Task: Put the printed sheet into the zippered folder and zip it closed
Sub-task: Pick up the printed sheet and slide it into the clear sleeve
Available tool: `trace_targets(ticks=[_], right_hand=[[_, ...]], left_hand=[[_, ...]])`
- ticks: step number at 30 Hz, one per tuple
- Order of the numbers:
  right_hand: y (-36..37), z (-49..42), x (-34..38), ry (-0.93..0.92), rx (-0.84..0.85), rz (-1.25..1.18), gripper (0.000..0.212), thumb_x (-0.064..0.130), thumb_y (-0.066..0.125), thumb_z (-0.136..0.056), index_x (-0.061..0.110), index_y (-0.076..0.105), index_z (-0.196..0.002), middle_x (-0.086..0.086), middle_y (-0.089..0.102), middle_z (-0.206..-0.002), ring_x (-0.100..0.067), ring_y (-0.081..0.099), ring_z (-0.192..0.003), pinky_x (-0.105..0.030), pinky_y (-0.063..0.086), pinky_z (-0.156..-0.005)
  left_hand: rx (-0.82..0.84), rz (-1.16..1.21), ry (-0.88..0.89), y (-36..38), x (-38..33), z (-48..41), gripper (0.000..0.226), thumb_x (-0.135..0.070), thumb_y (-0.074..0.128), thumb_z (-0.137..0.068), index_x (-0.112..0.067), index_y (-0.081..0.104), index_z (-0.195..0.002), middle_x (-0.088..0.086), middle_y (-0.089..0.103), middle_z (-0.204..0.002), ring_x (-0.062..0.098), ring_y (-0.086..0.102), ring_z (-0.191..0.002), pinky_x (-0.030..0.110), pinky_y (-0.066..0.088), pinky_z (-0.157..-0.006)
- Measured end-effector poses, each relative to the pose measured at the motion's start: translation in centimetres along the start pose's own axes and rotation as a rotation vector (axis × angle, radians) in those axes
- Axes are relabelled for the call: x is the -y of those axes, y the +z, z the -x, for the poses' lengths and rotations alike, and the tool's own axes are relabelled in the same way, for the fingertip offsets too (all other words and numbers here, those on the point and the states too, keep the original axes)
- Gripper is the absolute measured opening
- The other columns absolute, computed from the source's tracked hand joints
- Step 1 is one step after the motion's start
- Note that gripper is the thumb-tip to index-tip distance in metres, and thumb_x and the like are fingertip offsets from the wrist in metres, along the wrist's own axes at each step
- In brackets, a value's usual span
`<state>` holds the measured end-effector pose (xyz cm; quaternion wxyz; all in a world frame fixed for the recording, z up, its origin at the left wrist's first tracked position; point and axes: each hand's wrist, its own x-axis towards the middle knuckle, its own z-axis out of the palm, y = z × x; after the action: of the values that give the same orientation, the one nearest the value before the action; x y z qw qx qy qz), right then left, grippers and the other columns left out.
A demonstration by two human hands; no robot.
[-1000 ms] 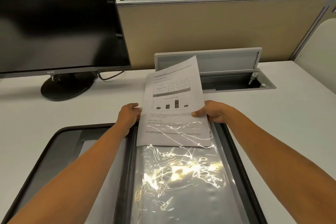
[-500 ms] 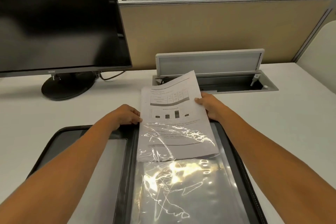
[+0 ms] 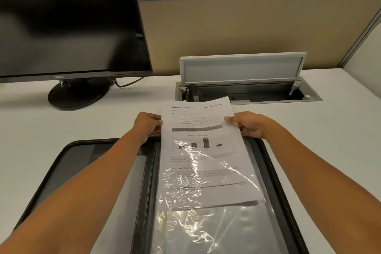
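A black zippered folder (image 3: pixel 55 163) lies open and flat on the white desk in front of me. A clear plastic sleeve (image 3: pixel 216 227) covers its right half. The printed sheet (image 3: pixel 198 126), with a table and a bar chart, is more than halfway inside that sleeve; its top part sticks out past the folder's far edge. My left hand (image 3: pixel 147 123) pinches the sheet's left edge near the top. My right hand (image 3: pixel 250 125) grips its right edge, thumb on the paper.
A black monitor (image 3: pixel 68 20) on a round stand is at the back left. An open cable box (image 3: pixel 247 90) with a raised lid is set into the desk just behind the sheet. A beige partition (image 3: pixel 247 29) closes the back.
The sheet has slid toward me, deeper into the clear sleeve, and lies flatter. Both hands moved up to grip the sheet near its top.
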<state>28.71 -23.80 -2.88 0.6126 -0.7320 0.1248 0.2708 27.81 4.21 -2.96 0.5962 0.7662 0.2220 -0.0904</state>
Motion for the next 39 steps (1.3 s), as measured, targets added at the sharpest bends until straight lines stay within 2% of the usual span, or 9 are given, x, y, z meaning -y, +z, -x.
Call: trace_targets(ticks=[4,7,9,11,15,22,26,33,39], right_hand=[[1.3,-1.4,-0.1,-0.096,-0.332,0.02,0.034,0.027,0.042,-0.096,0.007,0.046,-0.124,-0.012,0.056,-0.122,-0.03,0.058,-0.105,-0.042,0.048,-0.092],[2.0,-2.0,-0.3,-0.062,-0.315,0.116,0.032,0.024,0.038,-0.097,0.004,0.047,-0.122,-0.016,0.056,-0.122,-0.032,0.058,-0.106,-0.043,0.048,-0.094],[2.3,-1.8,-0.4,-0.043,-0.286,0.158,0.033,0.023,0.039,-0.097,0.005,0.045,-0.124,-0.017,0.055,-0.126,-0.034,0.057,-0.109,-0.046,0.048,-0.097],[2.3,-1.6,-0.3,-0.03,-0.265,0.138,0.034,0.023,0.04,-0.097,0.006,0.043,-0.126,-0.016,0.054,-0.127,-0.033,0.057,-0.11,-0.048,0.047,-0.098],[2.1,-1.7,-0.3,-0.058,-0.27,0.043,0.032,0.024,0.043,-0.096,0.005,0.044,-0.121,-0.015,0.055,-0.125,-0.029,0.057,-0.103,-0.045,0.047,-0.095],[2.1,-2.4,0.7,-0.167,-0.409,0.132,0.05,0.013,0.05,-0.092,0.02,0.03,-0.138,-0.013,0.039,-0.142,-0.032,0.051,-0.116,-0.041,0.047,-0.094],[2.2,-2.8,1.2,-0.21,-0.424,0.289,0.046,0.012,0.046,-0.094,0.018,0.033,-0.137,-0.014,0.037,-0.144,-0.034,0.048,-0.121,-0.042,0.045,-0.099],[2.4,-2.9,1.0,-0.2,-0.468,0.325,0.031,0.017,0.053,-0.091,0.009,0.049,-0.121,-0.014,0.048,-0.132,-0.031,0.052,-0.112,-0.03,0.046,-0.087],[2.1,-2.0,0.4,-0.195,-0.374,0.441,0.023,0.017,0.058,-0.088,0.002,0.061,-0.104,-0.018,0.06,-0.115,-0.027,0.055,-0.098,-0.026,0.044,-0.079]], left_hand=[[0.039,-0.05,-0.005,0.3,-0.1,0.1,0.018,0.009,0.057,-0.084,0.007,0.062,-0.102,0.018,0.06,-0.099,0.018,0.06,-0.07,0.021,0.056,-0.053],[0.058,-0.093,-0.033,0.3,-0.1,0.1,0.015,0.011,0.057,-0.084,-0.002,0.059,-0.076,0.017,0.059,-0.096,0.017,0.058,-0.067,0.018,0.055,-0.048],[0.069,-0.11,-0.057,0.2,-0.2,0.0,0.019,0.011,0.055,-0.084,-0.004,0.057,-0.073,0.018,0.06,-0.096,0.018,0.059,-0.069,0.022,0.056,-0.053],[0.094,-0.126,-0.082,0.2,-0.4,0.1,0.016,0.008,0.053,-0.087,-0.003,0.056,-0.076,0.016,0.06,-0.092,0.019,0.059,-0.069,0.029,0.056,-0.064],[0.113,-0.082,-0.071,0.4,-1.0,0.1,0.013,-0.002,0.053,-0.09,0.003,0.057,-0.101,0.015,0.062,-0.092,0.021,0.062,-0.071,0.03,0.055,-0.069],[0.07,-0.105,0.006,1.5,-1.6,-1.1,0.053,0.0,0.057,-0.088,-0.01,0.039,-0.137,0.017,0.048,-0.136,0.033,0.052,-0.119,0.041,0.046,-0.101],[0.076,-0.164,0.027,2.0,-2.1,-1.3,0.057,0.004,0.05,-0.09,-0.016,0.035,-0.141,0.015,0.045,-0.14,0.033,0.05,-0.121,0.044,0.044,-0.099],[0.139,-0.347,0.008,1.7,-2.3,-0.9,0.05,0.01,0.05,-0.088,-0.011,0.045,-0.133,0.019,0.051,-0.129,0.034,0.053,-0.114,0.042,0.05,-0.09],[0.147,-0.488,0.099,1.2,-1.9,-0.2,0.025,-0.009,0.059,-0.088,-0.001,0.058,-0.112,0.019,0.06,-0.116,0.026,0.057,-0.087,0.029,0.05,-0.07]])
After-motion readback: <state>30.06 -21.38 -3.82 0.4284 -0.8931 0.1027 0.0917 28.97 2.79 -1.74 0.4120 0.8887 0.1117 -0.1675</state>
